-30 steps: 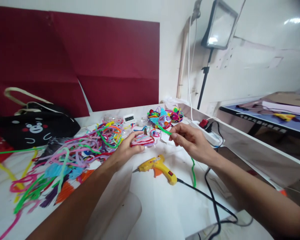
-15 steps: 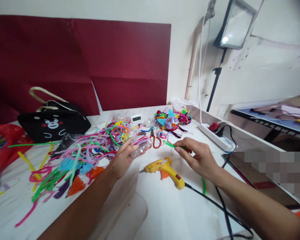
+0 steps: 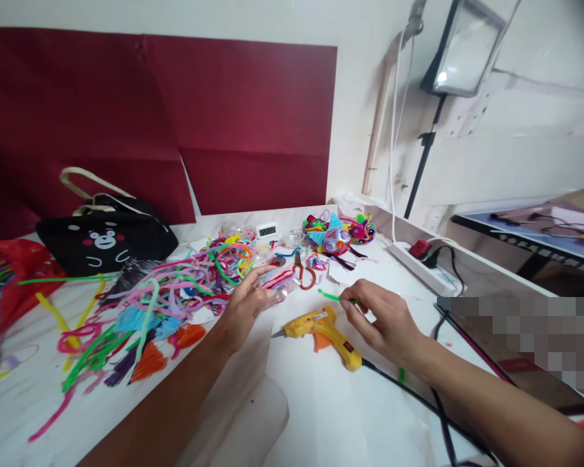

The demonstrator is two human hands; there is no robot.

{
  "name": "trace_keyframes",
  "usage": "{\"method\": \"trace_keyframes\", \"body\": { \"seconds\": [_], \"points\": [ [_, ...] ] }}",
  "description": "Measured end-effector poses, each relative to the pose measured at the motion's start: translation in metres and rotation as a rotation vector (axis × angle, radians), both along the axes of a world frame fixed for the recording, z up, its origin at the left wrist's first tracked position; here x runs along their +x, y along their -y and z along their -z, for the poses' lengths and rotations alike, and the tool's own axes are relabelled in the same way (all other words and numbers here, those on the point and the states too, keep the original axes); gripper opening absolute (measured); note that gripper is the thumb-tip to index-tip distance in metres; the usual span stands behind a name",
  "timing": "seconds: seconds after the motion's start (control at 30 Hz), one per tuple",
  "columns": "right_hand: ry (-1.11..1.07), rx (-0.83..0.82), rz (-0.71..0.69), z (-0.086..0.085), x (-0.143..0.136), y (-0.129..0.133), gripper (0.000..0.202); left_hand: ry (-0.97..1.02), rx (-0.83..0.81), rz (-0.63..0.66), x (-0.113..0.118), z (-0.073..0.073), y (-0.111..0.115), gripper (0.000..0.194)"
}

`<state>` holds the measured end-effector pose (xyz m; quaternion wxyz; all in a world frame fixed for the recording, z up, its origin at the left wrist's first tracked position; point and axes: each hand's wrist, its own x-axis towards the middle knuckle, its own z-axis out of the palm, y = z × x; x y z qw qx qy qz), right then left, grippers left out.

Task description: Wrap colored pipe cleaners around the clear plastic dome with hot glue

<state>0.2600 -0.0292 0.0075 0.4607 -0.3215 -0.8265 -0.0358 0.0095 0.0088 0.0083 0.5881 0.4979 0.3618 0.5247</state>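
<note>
My left hand [image 3: 246,308] is closed around a small clear plastic bottle [image 3: 275,297] with pink, red and lilac pipe cleaners laid on its upper side. Pinched between the fingertips of my right hand [image 3: 377,314] is a green pipe cleaner [image 3: 329,296], its thin end pointing left towards the bottle. Under and between the hands lies a yellow hot glue gun [image 3: 324,331], nozzle to the left. Orange-handled scissors [image 3: 305,275] rest just beyond the bottle.
Tangled pipe cleaners [image 3: 175,279] and tassels [image 3: 148,363] spread on the left. Finished colourful fish figures [image 3: 335,240] and a small digital timer [image 3: 267,231] stand at the back. A power strip [image 3: 425,269], black cable [image 3: 442,415] and dark tablet [image 3: 511,363] are right; a black bag [image 3: 107,240] is left.
My left hand has turned the bottle so its pink and red striped side shows more. My right hand has dropped slightly with the green pipe cleaner. The view has shifted a little.
</note>
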Motion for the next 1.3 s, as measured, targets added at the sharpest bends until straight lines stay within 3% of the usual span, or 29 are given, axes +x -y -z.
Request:
{"method": "trace_keyframes", "body": {
  "seconds": [0.2,0.8,1.07,1.3],
  "points": [
    [0.007,0.009,-0.034,0.003,-0.003,0.005,0.011,-0.047,0.046,-0.016,0.008,-0.006,0.009,0.049],
    [0.027,0.015,-0.034,0.003,-0.005,0.007,0.013,0.043,-0.074,0.087,0.012,-0.009,0.013,0.047],
    [0.048,-0.009,0.076,0.005,0.011,-0.012,0.015,0.012,-0.072,0.095,0.012,-0.011,0.015,0.053],
    [0.248,0.045,0.222,0.005,0.025,-0.030,0.019,0.043,-0.055,0.046,0.007,-0.005,0.006,0.051]
  ]
}}
